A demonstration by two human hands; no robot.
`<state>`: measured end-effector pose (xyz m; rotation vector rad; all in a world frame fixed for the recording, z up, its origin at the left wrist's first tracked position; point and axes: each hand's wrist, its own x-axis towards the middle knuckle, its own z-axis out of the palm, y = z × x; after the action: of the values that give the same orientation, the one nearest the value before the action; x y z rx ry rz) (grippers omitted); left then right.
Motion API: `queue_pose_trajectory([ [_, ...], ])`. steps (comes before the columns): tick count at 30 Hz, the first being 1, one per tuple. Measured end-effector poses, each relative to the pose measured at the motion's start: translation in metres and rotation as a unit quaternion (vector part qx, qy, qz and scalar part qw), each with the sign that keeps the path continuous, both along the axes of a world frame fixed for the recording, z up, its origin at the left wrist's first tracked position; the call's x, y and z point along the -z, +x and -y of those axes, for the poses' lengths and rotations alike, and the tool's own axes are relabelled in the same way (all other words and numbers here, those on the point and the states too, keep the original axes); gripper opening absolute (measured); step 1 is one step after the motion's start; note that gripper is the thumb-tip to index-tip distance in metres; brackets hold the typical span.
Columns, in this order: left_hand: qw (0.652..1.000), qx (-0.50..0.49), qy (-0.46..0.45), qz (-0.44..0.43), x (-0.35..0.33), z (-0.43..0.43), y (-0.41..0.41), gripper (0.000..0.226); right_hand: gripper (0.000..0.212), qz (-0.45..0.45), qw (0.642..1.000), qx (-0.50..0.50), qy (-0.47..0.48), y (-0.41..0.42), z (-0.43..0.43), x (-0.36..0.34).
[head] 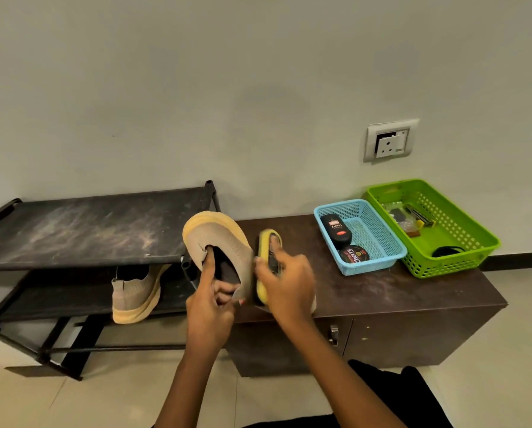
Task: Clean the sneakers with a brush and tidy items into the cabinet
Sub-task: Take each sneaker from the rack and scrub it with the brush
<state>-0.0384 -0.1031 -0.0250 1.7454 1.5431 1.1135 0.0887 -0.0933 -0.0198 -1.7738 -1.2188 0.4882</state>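
Note:
A beige knit sneaker (224, 242) with a yellow sole is held up in mid-air, toe pointing away. My left hand (210, 307) grips it at the collar, thumb inside the opening. My right hand (284, 282) grips a yellow brush (266, 242) and presses it against the sneaker's right side. The matching second sneaker (135, 296) stands on the lower shelf of the black shoe rack (82, 230). The dark brown cabinet (382, 332) is below my hands, its doors closed.
On the cabinet top sit a blue basket (379, 261) holding a black polish bottle (337, 230) and a round polish tin (354, 254), and a green basket (462, 261) with small items. A wall socket (389, 140) is above. Beige tiled floor lies in front.

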Motion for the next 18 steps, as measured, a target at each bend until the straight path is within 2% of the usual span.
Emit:
queue_pose_trajectory([
  [2,1.0,-0.008,0.019,-0.012,0.001,0.001,-0.001,0.1,0.045,0.008,0.997,-0.04,0.066,-0.025,0.002,-0.008],
  [4,1.0,-0.008,0.02,-0.008,0.003,0.003,-0.002,0.098,0.047,0.024,0.996,-0.044,0.072,-0.026,0.007,-0.001],
  [8,0.999,0.017,-0.005,0.033,0.004,0.002,0.0,0.104,0.047,0.043,0.994,0.057,-0.082,0.019,0.015,0.039],
  [10,0.999,0.018,0.006,0.032,0.006,0.001,0.003,0.106,0.048,0.038,0.99,0.089,-0.102,0.027,0.014,0.047],
  [12,0.999,0.016,0.015,0.028,0.005,0.0,0.003,0.106,0.049,0.009,0.996,0.081,-0.046,0.014,0.008,0.038],
  [15,1.0,0.016,0.022,0.015,0.003,0.004,0.001,0.101,0.05,-0.011,0.997,0.014,0.076,-0.019,0.009,0.023],
  [17,1.0,0.016,0.021,0.012,0.001,0.006,0.0,0.098,0.051,0.0,0.995,-0.007,0.097,-0.022,0.014,0.03],
  [18,1.0,0.016,0.013,0.016,0.001,0.007,0.0,0.099,0.05,0.003,0.997,0.003,0.076,-0.015,0.016,0.041],
])
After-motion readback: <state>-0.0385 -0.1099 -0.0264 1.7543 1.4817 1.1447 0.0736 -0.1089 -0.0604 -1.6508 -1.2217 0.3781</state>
